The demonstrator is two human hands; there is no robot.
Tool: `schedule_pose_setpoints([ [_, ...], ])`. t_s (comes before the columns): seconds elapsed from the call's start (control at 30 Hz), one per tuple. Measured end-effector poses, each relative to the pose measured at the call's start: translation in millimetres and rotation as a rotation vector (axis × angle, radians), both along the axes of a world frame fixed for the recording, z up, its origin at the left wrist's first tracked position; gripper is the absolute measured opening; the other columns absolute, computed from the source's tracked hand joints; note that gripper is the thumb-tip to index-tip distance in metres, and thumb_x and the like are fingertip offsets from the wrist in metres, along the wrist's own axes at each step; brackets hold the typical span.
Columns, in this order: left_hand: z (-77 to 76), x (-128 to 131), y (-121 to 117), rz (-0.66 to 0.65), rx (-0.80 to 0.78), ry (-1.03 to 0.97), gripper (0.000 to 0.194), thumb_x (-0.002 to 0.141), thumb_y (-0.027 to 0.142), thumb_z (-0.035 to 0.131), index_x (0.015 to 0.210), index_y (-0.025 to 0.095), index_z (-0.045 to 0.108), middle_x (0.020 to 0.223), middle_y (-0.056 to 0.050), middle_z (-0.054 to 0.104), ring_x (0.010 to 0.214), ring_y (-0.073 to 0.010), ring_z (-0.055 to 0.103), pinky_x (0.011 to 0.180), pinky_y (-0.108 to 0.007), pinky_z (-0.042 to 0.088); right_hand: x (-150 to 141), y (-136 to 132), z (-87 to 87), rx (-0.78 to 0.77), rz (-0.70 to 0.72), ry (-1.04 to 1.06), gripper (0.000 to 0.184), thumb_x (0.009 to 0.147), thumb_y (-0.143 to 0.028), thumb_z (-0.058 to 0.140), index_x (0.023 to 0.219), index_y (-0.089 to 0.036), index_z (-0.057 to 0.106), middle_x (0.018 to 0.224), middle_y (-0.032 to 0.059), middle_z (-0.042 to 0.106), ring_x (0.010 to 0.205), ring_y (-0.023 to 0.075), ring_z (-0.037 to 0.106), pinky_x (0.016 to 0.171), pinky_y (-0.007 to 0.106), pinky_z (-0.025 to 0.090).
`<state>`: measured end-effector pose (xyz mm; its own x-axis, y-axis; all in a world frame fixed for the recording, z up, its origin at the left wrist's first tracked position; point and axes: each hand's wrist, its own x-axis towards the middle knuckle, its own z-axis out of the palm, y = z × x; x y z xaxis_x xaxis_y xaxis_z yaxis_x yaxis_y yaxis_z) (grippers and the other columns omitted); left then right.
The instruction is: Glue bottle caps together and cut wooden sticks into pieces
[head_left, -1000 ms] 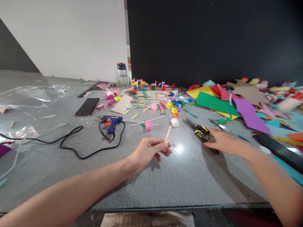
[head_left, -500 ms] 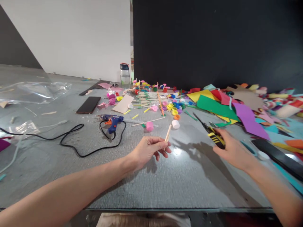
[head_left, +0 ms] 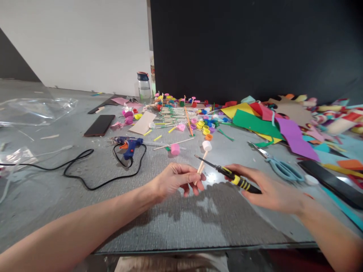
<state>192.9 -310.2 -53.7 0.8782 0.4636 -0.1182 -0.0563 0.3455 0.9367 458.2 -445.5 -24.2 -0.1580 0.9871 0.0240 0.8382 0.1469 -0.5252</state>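
Note:
My left hand [head_left: 181, 179] pinches light wooden sticks [head_left: 201, 166] between thumb and fingers, tilted up above the table. My right hand [head_left: 263, 189] is wrapped round a pair of what look like long-nose pliers [head_left: 241, 182] with black and yellow handles. Their thin dark tip crosses in front of the sticks; whether it touches them I cannot tell. Behind the top of the sticks is a white bottle cap [head_left: 207, 146]. A pink cap [head_left: 175, 149] lies farther left, beside thin white sticks [head_left: 185, 141].
A blue glue gun [head_left: 129, 147] with a looping black cord [head_left: 85, 187] lies left, near a phone [head_left: 100, 125]. Light-blue scissors [head_left: 286, 170] rest right. Coloured sheets [head_left: 255, 122], caps [head_left: 201, 124] and a water bottle [head_left: 144, 87] stand farther back.
My right hand has brought the pliers left and down, from beside the scissors to the sticks. My left hand stays nearly in place. The view has shifted slightly.

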Motion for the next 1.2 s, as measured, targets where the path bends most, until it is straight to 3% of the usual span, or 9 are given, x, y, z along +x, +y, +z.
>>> schedule_pose_setpoints([
  [0.17,1.7,0.9,-2.8,-0.021,-0.013,0.023,0.035,0.073,0.044,0.082,0.078,0.011,0.072,0.070,-0.004,0.073,0.051,-0.0098,0.063,0.043,-0.019,0.043,-2.9,1.0,0.2,-0.090,0.022,0.025,0.064,0.082,-0.021,0.062,0.145,-0.031,0.051,0.139,0.0075,0.063,0.123,0.0324,0.063,0.101,0.048,0.053],
  [0.37,4.0,0.5,-4.4,-0.025,-0.011,0.043,0.035,0.073,0.044,0.081,0.078,0.011,0.073,0.069,-0.004,0.072,0.049,-0.0085,0.062,0.044,-0.018,0.045,-3.5,1.7,-1.2,-0.057,0.025,0.031,0.061,0.080,-0.022,0.063,0.140,-0.030,0.058,0.129,0.0068,0.071,0.115,0.0326,0.068,0.095,0.046,0.057],
  [0.6,1.7,-0.9,-2.3,-0.106,-0.031,0.006,0.035,0.077,0.046,0.079,0.076,0.012,0.074,0.070,-0.003,0.072,0.047,-0.0070,0.061,0.045,-0.018,0.047,4.9,-0.6,-8.2,-0.118,0.025,0.036,0.064,0.085,-0.028,0.064,0.148,-0.033,0.049,0.148,0.0075,0.057,0.131,0.0345,0.057,0.100,0.048,0.055],
  [0.83,2.9,-2.1,-1.8,-0.146,-0.047,-0.003,0.032,0.079,0.044,0.078,0.084,0.012,0.075,0.068,-0.002,0.072,0.047,-0.0075,0.061,0.046,-0.018,0.047,7.4,-1.6,-12.3,-0.145,0.033,0.078,0.062,0.087,-0.032,0.063,0.147,-0.033,0.049,0.148,0.0078,0.057,0.132,0.0340,0.057,0.107,0.052,0.048],
  [1.03,2.0,-1.1,-3.2,-0.112,-0.036,0.016,0.031,0.080,0.042,0.077,0.083,0.011,0.074,0.067,-0.002,0.071,0.046,-0.0070,0.061,0.047,-0.017,0.046,-9.5,2.0,0.7,-0.101,0.038,-0.033,0.052,0.085,-0.029,0.061,0.136,-0.027,0.058,0.133,0.0099,0.068,0.120,0.0343,0.064,0.092,0.044,0.057],
  [1.2,-1.6,-0.7,-2.2,-0.104,-0.024,0.019,0.031,0.081,0.041,0.077,0.082,0.010,0.074,0.067,-0.002,0.070,0.046,-0.0066,0.061,0.047,-0.017,0.045,-21.8,4.4,9.4,-0.101,0.042,-0.072,0.044,0.085,-0.027,0.057,0.128,-0.023,0.060,0.119,0.0098,0.073,0.107,0.0307,0.069,0.081,0.037,0.058],
])
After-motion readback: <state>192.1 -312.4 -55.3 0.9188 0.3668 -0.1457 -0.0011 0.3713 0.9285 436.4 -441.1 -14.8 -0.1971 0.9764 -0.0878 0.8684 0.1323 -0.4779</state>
